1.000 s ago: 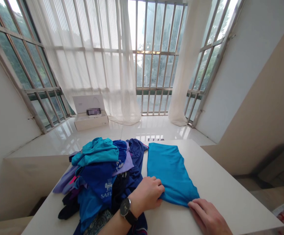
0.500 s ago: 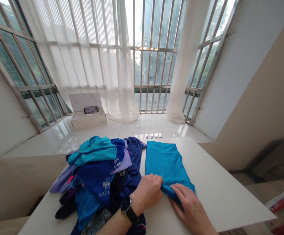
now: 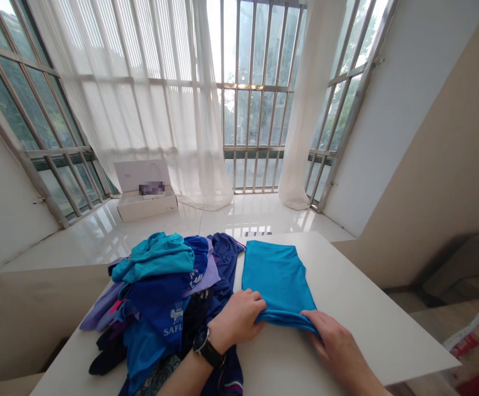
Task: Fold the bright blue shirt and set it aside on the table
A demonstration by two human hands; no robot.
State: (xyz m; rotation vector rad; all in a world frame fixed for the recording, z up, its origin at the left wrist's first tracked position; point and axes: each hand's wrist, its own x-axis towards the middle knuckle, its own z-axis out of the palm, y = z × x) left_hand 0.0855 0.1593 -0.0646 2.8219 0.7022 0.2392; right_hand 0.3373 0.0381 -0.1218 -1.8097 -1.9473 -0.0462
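A bright blue garment [image 3: 278, 275] lies flat and folded on the white table, its near edge rolled into a thick fold. My left hand [image 3: 243, 316], with a black-strapped watch at the wrist, grips the left end of that rolled edge, fingers curled over it. At the other end, my right hand [image 3: 330, 335] pinches the roll's right corner between thumb and fingers. Close by on the left is a heap of crumpled clothes [image 3: 157, 297] in teal, navy, lilac and black, partly behind my left forearm.
The white table [image 3: 371, 308] stands against a glossy window ledge [image 3: 218, 220]. On the ledge sits an open white box [image 3: 147, 206] before sheer curtains [image 3: 169, 110] and barred windows. A red and brown package [image 3: 476, 341] is at the lower right.
My hands have moved apart along the near edge of the blue garment: the right hand to the right corner, the left slightly leftward. The near edge is now stretched straight and rolled.
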